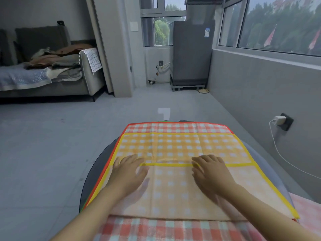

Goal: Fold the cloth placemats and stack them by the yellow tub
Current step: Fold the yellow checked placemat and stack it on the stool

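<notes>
Left hand [127, 168] and right hand [211, 168], fingers spread, pressed flat on orange-checked placemat [175, 186] (half folded), over red-checked placemat [175, 128] across round table [90, 178]. No legible writing; fridge [192, 53] label blurred.

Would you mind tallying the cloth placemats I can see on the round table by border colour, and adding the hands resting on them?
Yellow-bordered placemat, folded over on top: 1
Red-bordered placemat, underneath: 1
Green edge peeking out at the table's far rim, possibly another mat: cannot tell
Hands flat on the yellow one, left hand and right hand: 2
Total: 2 clear placemats, 2 hands
</notes>
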`<state>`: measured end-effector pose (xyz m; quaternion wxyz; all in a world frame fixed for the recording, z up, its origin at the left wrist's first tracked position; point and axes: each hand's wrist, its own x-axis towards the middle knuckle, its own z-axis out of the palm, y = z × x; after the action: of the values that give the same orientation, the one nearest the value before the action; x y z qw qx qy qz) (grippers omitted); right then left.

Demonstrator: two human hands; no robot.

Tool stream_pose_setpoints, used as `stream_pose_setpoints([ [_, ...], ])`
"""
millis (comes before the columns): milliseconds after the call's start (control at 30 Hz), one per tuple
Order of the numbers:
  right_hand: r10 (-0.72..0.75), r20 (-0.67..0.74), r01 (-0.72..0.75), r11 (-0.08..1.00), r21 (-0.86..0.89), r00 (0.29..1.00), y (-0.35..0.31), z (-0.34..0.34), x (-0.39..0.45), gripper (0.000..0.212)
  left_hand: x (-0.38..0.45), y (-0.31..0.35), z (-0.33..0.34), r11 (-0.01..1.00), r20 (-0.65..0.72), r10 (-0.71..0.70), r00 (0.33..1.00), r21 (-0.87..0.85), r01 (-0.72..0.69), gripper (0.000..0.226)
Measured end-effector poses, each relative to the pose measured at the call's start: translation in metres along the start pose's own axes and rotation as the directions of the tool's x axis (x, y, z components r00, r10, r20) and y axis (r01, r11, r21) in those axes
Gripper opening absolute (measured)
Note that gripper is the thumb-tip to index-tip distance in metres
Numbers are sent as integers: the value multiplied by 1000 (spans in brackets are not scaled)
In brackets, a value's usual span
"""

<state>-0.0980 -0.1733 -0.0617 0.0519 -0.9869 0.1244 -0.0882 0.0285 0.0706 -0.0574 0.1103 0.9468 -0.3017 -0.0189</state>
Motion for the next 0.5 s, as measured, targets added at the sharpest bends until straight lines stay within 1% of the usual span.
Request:
stream_pose_setpoints([
  [67, 38, -33, -37, 999, 40, 999, 12, 6, 27, 44, 31, 9, -2, 999, -47, 24, 999, -42, -26, 45],
  [133, 77, -61, -74, 996, 52, 995, 24, 12, 53, 37, 64, 18, 0, 994, -70, 42, 997, -96, -49, 38],
  [233, 137, -103, -130, 989, 75, 985, 39, 20, 90, 36, 113, 28, 8, 983, -93, 41, 995, -177, -57, 34],
  [333, 167, -128, -153, 982, 108, 978, 52, 26, 123, 35, 153, 36, 19, 967, -109, 8, 994, -254, -36, 34],
  [500, 209, -92, -196, 971, 134, 974, 63, 37, 164, 34, 191, 37, 37, 974, -145, -24, 989, -226, -9, 35],
])
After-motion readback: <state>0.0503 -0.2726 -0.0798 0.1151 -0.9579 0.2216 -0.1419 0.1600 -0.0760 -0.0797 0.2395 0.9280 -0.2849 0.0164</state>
